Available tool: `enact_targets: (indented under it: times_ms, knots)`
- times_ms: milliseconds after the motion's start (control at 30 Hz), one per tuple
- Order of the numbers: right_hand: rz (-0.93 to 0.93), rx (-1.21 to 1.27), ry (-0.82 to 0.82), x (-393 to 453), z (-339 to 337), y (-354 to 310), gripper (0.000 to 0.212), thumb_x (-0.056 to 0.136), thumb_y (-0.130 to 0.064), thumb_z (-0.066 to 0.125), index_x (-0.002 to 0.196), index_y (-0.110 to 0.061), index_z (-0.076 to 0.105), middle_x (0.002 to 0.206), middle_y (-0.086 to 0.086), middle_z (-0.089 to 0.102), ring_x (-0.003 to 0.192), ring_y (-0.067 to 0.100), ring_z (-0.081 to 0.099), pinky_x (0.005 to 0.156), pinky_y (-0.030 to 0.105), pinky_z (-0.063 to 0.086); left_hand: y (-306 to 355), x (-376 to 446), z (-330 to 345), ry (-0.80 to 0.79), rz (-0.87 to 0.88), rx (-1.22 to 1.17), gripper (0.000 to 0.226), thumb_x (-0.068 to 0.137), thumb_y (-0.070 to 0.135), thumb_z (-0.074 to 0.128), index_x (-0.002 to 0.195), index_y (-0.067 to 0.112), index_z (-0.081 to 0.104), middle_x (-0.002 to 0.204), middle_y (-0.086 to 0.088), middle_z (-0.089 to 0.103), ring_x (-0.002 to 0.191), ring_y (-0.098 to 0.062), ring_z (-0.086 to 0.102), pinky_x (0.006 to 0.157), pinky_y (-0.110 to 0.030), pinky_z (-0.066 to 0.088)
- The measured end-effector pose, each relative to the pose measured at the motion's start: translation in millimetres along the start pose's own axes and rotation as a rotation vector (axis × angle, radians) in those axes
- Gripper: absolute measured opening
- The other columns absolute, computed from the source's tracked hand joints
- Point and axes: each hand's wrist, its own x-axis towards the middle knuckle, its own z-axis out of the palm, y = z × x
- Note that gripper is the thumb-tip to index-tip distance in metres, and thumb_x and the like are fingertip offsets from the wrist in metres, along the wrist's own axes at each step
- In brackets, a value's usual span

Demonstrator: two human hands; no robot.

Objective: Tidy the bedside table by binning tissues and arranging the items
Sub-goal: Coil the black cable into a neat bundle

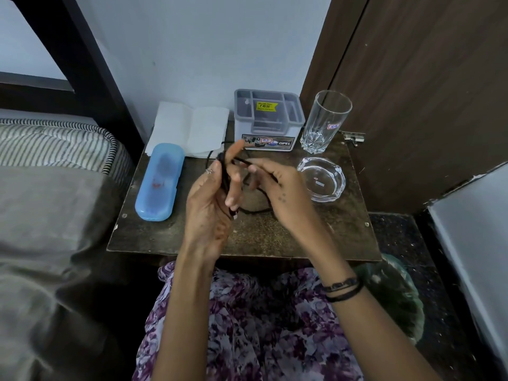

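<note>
Two hands are working above the middle of the bedside table [170, 237] in the head view, both busy with a thin black cable [257, 210]. The left hand [211, 204] is standing palm inward with its fingers mostly straight and slightly spread, and turns of the cable are lying wrapped around them. The right hand [280, 193] is pinching a stretch of the cable between thumb and fingertips, just beside the left fingers, while a loose loop of it is trailing down onto the tabletop beneath both hands. A blue case [159, 182] is lying lengthwise along the left side of the table, its far end touching a white folded tissue [189, 127] that is sitting at the back left corner against the wall. A grey organiser box [269, 119] is standing at the back centre, with a tall clear drinking glass [325, 122] upright just to its right. A clear glass ashtray [321, 178] is resting in front of the drinking glass, near the right hand. A bed with a striped mattress [55, 144] is lying to the left of the table.
</note>
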Motion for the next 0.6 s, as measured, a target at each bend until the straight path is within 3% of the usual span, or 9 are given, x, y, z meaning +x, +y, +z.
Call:
enact_targets:
  times_ms: [100, 167, 267, 333, 400, 467, 533, 600]
  knots:
    - [0.107, -0.007, -0.138, -15, 6, 1, 0.026, 0.096, -0.020, 0.049, 0.115, -0.015, 0.066, 0.061, -0.006, 0.063, 0.044, 0.003, 0.046, 0.051, 0.024, 0.040, 2, 4, -5, 0.126, 0.074, 0.045, 0.032, 0.099, 0.015, 0.029, 0.111, 0.010, 0.058, 0.070, 0.009, 0.067, 0.044, -0.002, 0.039, 0.045, -0.012, 0.037]
    - [0.143, -0.047, -0.241, -26, 8, -2, 0.023, 0.096, -0.019, 0.050, 0.106, -0.013, 0.070, 0.059, 0.001, 0.065, 0.036, 0.004, 0.040, 0.044, 0.018, 0.032, -1, 5, -7, 0.183, 0.075, 0.141, 0.032, 0.099, 0.018, 0.031, 0.109, 0.015, 0.062, 0.055, 0.010, 0.058, 0.044, -0.002, 0.039, 0.043, -0.012, 0.035]
    - [0.146, -0.168, -0.292, -31, 7, -9, 0.021, 0.092, -0.020, 0.053, 0.088, -0.016, 0.073, 0.058, 0.004, 0.065, 0.041, 0.007, 0.047, 0.051, 0.030, 0.044, -10, 7, -7, 0.292, 0.079, 0.419, 0.031, 0.100, 0.015, 0.033, 0.116, 0.016, 0.060, 0.051, 0.010, 0.055, 0.044, 0.000, 0.043, 0.044, -0.010, 0.035]
    - [0.114, -0.282, -0.315, -27, 2, -14, 0.019, 0.089, -0.022, 0.055, 0.088, -0.016, 0.073, 0.064, 0.010, 0.067, 0.050, 0.018, 0.054, 0.055, 0.034, 0.047, -17, 6, -10, 0.297, 0.141, 0.684, 0.032, 0.100, 0.015, 0.033, 0.124, 0.010, 0.053, 0.072, 0.003, 0.064, 0.053, 0.001, 0.052, 0.054, -0.009, 0.041]
    - [0.090, -0.348, -0.346, -22, -6, -20, 0.015, 0.087, -0.025, 0.059, 0.088, -0.019, 0.073, 0.069, 0.007, 0.067, 0.051, 0.017, 0.050, 0.051, 0.030, 0.042, -21, 3, -14, 0.238, 0.177, 0.964, 0.037, 0.099, 0.025, 0.035, 0.132, 0.011, 0.045, 0.093, 0.007, 0.067, 0.059, 0.000, 0.056, 0.062, -0.018, 0.047]
    - [0.087, -0.338, -0.346, -16, -19, -26, 0.010, 0.085, -0.030, 0.064, 0.086, -0.024, 0.073, 0.066, -0.004, 0.064, 0.046, 0.005, 0.043, 0.049, 0.025, 0.035, -21, 1, -17, 0.231, 0.150, 1.080, 0.036, 0.095, 0.031, 0.039, 0.129, 0.020, 0.049, 0.078, 0.013, 0.064, 0.057, -0.001, 0.052, 0.061, -0.028, 0.048]
    - [0.065, -0.326, -0.271, -8, -34, -31, 0.011, 0.081, -0.036, 0.068, 0.085, -0.026, 0.073, 0.064, -0.015, 0.060, 0.047, -0.005, 0.043, 0.053, 0.019, 0.037, -18, 2, -18, 0.263, 0.084, 0.973, 0.036, 0.090, 0.028, 0.045, 0.124, 0.022, 0.056, 0.065, 0.010, 0.060, 0.058, -0.003, 0.050, 0.061, -0.033, 0.048]
    - [0.028, -0.314, -0.157, 3, -49, -35, 0.013, 0.078, -0.038, 0.070, 0.083, -0.027, 0.072, 0.063, -0.021, 0.056, 0.051, -0.007, 0.050, 0.059, 0.021, 0.044, -13, 0, -17, 0.231, 0.026, 0.885, 0.031, 0.090, 0.030, 0.045, 0.110, 0.021, 0.066, 0.054, 0.006, 0.057, 0.050, -0.006, 0.045, 0.052, -0.026, 0.038]
